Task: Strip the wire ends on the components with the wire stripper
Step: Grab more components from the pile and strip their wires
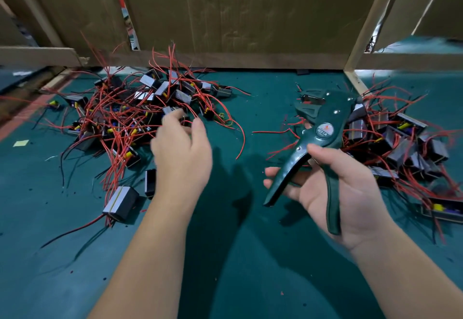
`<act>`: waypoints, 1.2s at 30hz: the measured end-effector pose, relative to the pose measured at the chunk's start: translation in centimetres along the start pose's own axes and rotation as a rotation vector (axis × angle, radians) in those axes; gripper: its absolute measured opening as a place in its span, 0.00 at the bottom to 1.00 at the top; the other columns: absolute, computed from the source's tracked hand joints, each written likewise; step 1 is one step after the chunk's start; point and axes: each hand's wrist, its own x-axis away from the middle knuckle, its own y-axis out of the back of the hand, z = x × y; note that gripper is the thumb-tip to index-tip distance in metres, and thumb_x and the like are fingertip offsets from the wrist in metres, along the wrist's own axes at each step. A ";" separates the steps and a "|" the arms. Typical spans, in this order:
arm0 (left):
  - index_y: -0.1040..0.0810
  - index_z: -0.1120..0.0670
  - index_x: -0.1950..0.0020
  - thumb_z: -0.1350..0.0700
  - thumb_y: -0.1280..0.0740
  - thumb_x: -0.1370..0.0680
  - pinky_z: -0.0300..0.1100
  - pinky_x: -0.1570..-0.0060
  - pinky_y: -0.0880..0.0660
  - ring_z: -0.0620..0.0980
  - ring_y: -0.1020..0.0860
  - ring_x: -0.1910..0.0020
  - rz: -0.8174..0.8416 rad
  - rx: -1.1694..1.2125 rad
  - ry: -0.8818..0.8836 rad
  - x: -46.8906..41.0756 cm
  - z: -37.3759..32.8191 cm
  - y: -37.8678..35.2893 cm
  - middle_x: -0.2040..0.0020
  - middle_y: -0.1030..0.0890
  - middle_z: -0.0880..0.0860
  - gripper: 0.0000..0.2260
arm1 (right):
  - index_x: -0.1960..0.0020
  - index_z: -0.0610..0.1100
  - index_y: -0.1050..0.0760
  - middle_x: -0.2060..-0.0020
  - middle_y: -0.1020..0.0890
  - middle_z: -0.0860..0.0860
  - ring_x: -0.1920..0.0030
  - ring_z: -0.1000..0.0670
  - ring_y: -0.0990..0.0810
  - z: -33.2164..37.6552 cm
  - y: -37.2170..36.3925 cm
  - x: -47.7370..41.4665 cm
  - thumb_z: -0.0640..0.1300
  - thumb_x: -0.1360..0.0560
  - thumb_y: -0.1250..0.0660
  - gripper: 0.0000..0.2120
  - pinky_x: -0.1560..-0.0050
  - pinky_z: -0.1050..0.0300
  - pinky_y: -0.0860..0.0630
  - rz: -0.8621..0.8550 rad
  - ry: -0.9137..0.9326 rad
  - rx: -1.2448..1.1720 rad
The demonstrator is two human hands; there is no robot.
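A tangled pile of small black components [140,108] with red and black wires lies at the left on the green mat. My left hand [181,153] hovers over its near edge, fingers spread and curled toward a component, holding nothing that I can see. My right hand [348,188] grips the handles of a dark green wire stripper [318,128], jaws pointing up and away, handles spread apart. A second pile of components [406,148] with red wires lies at the right, behind the stripper.
A lone component [121,203] and another [150,183] sit near my left forearm. Cardboard walls [238,18] close off the back, with a wooden post [363,40] at the right. Bits of red insulation dot the green mat [238,256].
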 end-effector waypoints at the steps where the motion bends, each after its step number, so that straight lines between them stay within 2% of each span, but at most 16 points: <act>1: 0.30 0.53 0.33 0.54 0.42 0.20 0.50 0.38 0.37 0.59 0.31 0.39 -0.069 -0.113 0.028 -0.5 0.5 0.2 0.43 0.22 0.54 0.15 | 0.53 0.42 0.32 0.66 0.22 0.43 0.62 0.35 0.18 0.1 0.1 0.0 0.42 0.37 0.31 0.15 0.60 0.39 0.20 -0.007 -0.014 -0.018; 3: 0.29 0.51 0.36 0.60 0.40 0.25 0.52 0.41 0.38 0.61 0.33 0.39 -0.163 -0.294 0.069 -0.9 1.4 0.5 0.39 0.26 0.57 0.17 | 0.52 0.41 0.32 0.64 0.24 0.43 0.62 0.35 0.18 0.0 0.1 0.0 0.41 0.41 0.29 0.20 0.62 0.40 0.21 -0.024 -0.034 -0.038; 5: 0.31 0.53 0.35 0.62 0.38 0.28 0.53 0.41 0.40 0.62 0.35 0.38 -0.195 -0.408 0.137 -0.9 1.8 1.0 0.37 0.29 0.61 0.21 | 0.50 0.40 0.32 0.63 0.23 0.43 0.64 0.35 0.18 -0.1 0.2 0.0 0.39 0.39 0.32 0.19 0.63 0.40 0.21 -0.024 -0.039 -0.023; 8: 0.37 0.56 0.34 0.59 0.38 0.26 0.55 0.39 0.43 0.64 0.36 0.36 0.000 -0.591 0.280 -1.0 2.7 1.0 0.36 0.28 0.64 0.21 | 0.46 0.39 0.31 0.58 0.24 0.39 0.65 0.35 0.19 0.0 0.1 0.2 0.35 0.42 0.31 0.24 0.63 0.40 0.21 0.000 -0.066 0.005; 10: 0.35 0.55 0.35 0.53 0.39 0.23 0.55 0.37 0.44 0.64 0.35 0.35 0.115 -0.687 0.298 -1.1 3.2 0.8 0.36 0.27 0.63 0.18 | 0.51 0.38 0.29 0.57 0.25 0.38 0.65 0.35 0.19 0.1 0.0 0.3 0.40 0.45 0.30 0.24 0.63 0.39 0.21 0.018 -0.125 0.001; 13: 0.34 0.52 0.33 0.43 0.38 0.23 0.54 0.39 0.41 0.63 0.31 0.37 0.139 -0.659 0.226 -1.3 3.5 0.8 0.37 0.26 0.59 0.22 | 0.55 0.38 0.31 0.53 0.27 0.33 0.66 0.35 0.20 0.1 -0.3 0.4 0.42 0.42 0.33 0.18 0.63 0.39 0.20 0.020 -0.226 0.026; 16: 0.36 0.51 0.31 0.41 0.35 0.24 0.55 0.39 0.36 0.60 0.28 0.39 0.155 -0.467 0.184 -1.5 3.2 1.1 0.39 0.23 0.55 0.26 | 0.59 0.36 0.26 0.50 0.21 0.28 0.65 0.37 0.19 0.1 -0.1 0.3 0.44 0.40 0.36 0.13 0.63 0.42 0.19 0.040 -0.321 0.059; 19: 0.36 0.49 0.31 0.43 0.35 0.25 0.58 0.37 0.39 0.61 0.34 0.33 0.112 -0.552 0.240 -1.4 2.8 1.7 0.34 0.29 0.56 0.25 | 0.66 0.36 0.20 0.55 0.20 0.29 0.65 0.38 0.19 0.2 0.0 0.4 0.45 0.42 0.34 0.12 0.62 0.43 0.19 0.091 -0.365 0.051; 23: 0.39 0.47 0.31 0.47 0.39 0.27 0.60 0.37 0.43 0.60 0.45 0.29 0.283 -0.657 0.382 -1.0 2.0 2.3 0.29 0.38 0.56 0.25 | 0.67 0.37 0.20 0.56 0.19 0.30 0.65 0.38 0.19 0.2 0.1 0.3 0.45 0.42 0.34 0.12 0.62 0.44 0.19 0.112 -0.373 0.037; 28: 0.45 0.47 0.29 0.58 0.39 0.30 0.56 0.39 0.40 0.59 0.45 0.30 0.420 -0.764 0.358 -0.3 1.5 2.1 0.28 0.43 0.56 0.31 | 0.67 0.36 0.19 0.56 0.19 0.31 0.65 0.39 0.19 0.2 0.0 0.2 0.46 0.42 0.34 0.13 0.62 0.45 0.19 0.115 -0.366 0.036; 30: 0.43 0.48 0.29 0.62 0.37 0.28 0.56 0.39 0.38 0.61 0.42 0.31 0.354 -0.696 0.342 -0.5 1.6 2.1 0.30 0.41 0.57 0.30 | 0.66 0.37 0.19 0.56 0.19 0.31 0.64 0.38 0.19 0.2 0.0 0.2 0.46 0.42 0.34 0.13 0.61 0.44 0.19 0.117 -0.365 0.027; 32: 0.40 0.51 0.30 0.65 0.35 0.29 0.56 0.38 0.36 0.63 0.38 0.34 0.196 -0.510 0.311 -1.0 1.9 2.4 0.32 0.37 0.59 0.30 | 0.66 0.37 0.19 0.56 0.19 0.31 0.65 0.38 0.19 0.2 -0.1 0.2 0.45 0.43 0.34 0.13 0.61 0.44 0.19 0.119 -0.369 0.025; 34: 0.36 0.52 0.31 0.69 0.35 0.31 0.50 0.39 0.34 0.60 0.34 0.37 0.017 -0.308 0.136 -1.4 2.1 2.7 0.36 0.32 0.59 0.30 | 0.66 0.38 0.18 0.56 0.19 0.32 0.65 0.38 0.19 0.2 -0.2 0.3 0.46 0.43 0.34 0.13 0.60 0.43 0.19 0.120 -0.375 0.026; 36: 0.32 0.53 0.35 0.71 0.36 0.32 0.38 0.44 0.32 0.54 0.28 0.43 -0.111 -0.049 -0.078 -1.4 1.5 2.6 0.41 0.29 0.56 0.28 | 0.65 0.38 0.18 0.56 0.18 0.32 0.65 0.38 0.19 0.2 -0.2 0.3 0.46 0.43 0.34 0.13 0.60 0.43 0.19 0.127 -0.370 0.020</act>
